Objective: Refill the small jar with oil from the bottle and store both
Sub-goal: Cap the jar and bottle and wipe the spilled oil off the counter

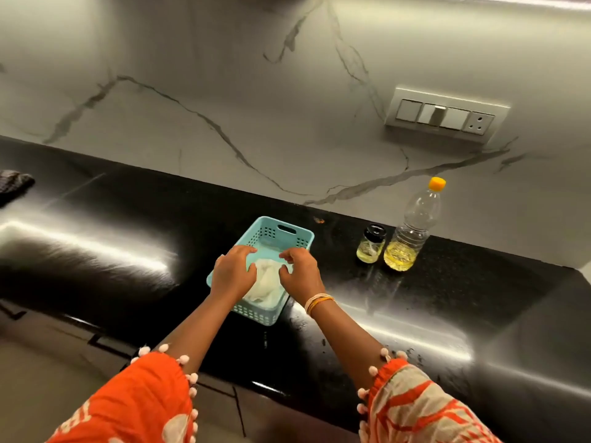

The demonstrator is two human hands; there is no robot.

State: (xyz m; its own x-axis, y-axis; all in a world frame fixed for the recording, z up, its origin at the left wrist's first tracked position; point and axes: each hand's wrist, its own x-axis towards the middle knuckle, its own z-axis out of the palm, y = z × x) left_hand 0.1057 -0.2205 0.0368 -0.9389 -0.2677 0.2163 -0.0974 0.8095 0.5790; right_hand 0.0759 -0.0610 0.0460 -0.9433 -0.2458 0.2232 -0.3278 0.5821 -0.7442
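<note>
A small glass jar (371, 247) with a black lid stands on the black counter, holding a little pale oil. Right beside it stands a clear plastic oil bottle (412, 231) with an orange cap, about a third full of yellow oil. To their left sits a light blue plastic basket (289, 233) with a white cloth (267, 282) inside. My left hand (232, 273) rests over the basket's left rim with fingers extended. My right hand (299, 271) hovers over the basket and cloth, fingers loosely bent, holding nothing. Both hands are well apart from the jar and bottle.
The glossy black counter (128, 235) runs along a marble-patterned wall. A switch panel with a socket (446, 118) is mounted on the wall above the bottle. A dark cloth (14, 185) lies at the far left of the counter. Cabinet fronts lie below the counter edge.
</note>
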